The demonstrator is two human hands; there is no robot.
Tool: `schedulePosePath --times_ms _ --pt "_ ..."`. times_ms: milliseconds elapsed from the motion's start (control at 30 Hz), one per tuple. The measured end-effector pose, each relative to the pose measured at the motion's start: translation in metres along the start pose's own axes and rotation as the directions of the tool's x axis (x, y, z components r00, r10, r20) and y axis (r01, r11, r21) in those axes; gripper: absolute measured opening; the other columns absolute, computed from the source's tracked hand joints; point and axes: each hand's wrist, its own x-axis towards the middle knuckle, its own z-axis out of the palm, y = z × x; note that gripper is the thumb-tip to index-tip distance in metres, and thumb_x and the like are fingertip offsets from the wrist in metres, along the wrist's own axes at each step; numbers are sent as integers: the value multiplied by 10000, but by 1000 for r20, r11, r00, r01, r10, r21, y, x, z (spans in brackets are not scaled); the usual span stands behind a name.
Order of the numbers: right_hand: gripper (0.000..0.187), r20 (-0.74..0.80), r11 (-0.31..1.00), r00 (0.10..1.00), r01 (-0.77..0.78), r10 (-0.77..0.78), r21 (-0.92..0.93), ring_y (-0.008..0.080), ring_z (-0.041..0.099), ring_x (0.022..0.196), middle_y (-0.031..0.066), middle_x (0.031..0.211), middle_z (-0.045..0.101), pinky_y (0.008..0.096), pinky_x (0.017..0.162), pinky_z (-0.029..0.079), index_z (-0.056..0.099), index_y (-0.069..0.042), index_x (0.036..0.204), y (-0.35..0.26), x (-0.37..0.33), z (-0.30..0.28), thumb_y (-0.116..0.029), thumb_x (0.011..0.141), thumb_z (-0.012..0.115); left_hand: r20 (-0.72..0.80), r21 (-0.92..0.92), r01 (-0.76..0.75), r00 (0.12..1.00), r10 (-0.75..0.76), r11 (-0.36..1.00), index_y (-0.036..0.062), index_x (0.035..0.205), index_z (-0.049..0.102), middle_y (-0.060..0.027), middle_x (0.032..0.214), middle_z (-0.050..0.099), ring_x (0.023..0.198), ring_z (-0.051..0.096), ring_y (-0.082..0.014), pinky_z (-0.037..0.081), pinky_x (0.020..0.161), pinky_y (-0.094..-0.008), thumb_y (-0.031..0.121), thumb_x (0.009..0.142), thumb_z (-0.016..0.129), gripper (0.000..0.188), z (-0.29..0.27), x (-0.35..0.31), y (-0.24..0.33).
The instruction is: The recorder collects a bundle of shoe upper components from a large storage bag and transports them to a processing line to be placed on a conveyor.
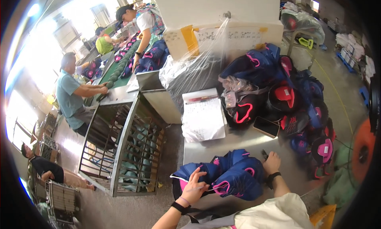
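Several navy shoe uppers (239, 177) with pink linings and white edging lie bunched on the metal table (198, 150) in front of me. My left hand (195, 188) is at the left end of the bunch, its fingers closed on the edge of an upper. Something thin and pale shows by its fingertips, too small to make out. Right of the bunch, my right hand (272, 164) is curled round a small dark tool (264, 154), whose tip points up and left. Most of that tool is hidden in the hand.
Beyond the uppers lie a paper pad (203, 118) with a pen (201, 98) and a phone (266, 127). More uppers (283, 95) are heaped at right. A metal cage cart (126, 143) holds green shoe lasts. An orange fan (362, 149) stands far right; people work along a conveyor (115, 76).
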Motion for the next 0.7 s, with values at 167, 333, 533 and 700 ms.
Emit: schedulePosePath --times_ms 167,333,533,700 --pt "214 85 997 996 -5 11 -72 382 560 815 188 917 566 441 737 448 562 -3 892 16 16 15 -100 706 516 -78 -14 -14 997 13 1000 79 627 634 -82 1187 460 1248 321 -313 380 942 -371 207 776 631 196 9 5 -14" --pt "148 595 409 760 -646 263 644 228 514 529 41 591 491 349 456 450 540 -84 842 36 10 -4 -100 795 400 -185 -242 28 980 -75 970 56 714 656 -137 987 606 1105 494 -299 413 884 -343 164 859 513 230 -17 -14 -3" --pt "186 451 -162 842 -421 297 892 203 445 465 64 605 443 337 405 405 410 -76 721 -18 -123 -79 15 563 373 -378 -465 -53 914 -144 884 14 833 645 -95 718 621 657 603 -238 475 631 -302 135 875 489 202 -107 -136 44" --pt "245 449 -194 893 -437 22 878 208 460 470 67 594 461 333 400 402 441 -111 742 -131 -239 -112 46 563 389 -540 -602 -134 795 -278 787 1 638 598 -100 689 629 616 580 -172 453 591 -272 149 919 422 363 -185 -276 17"
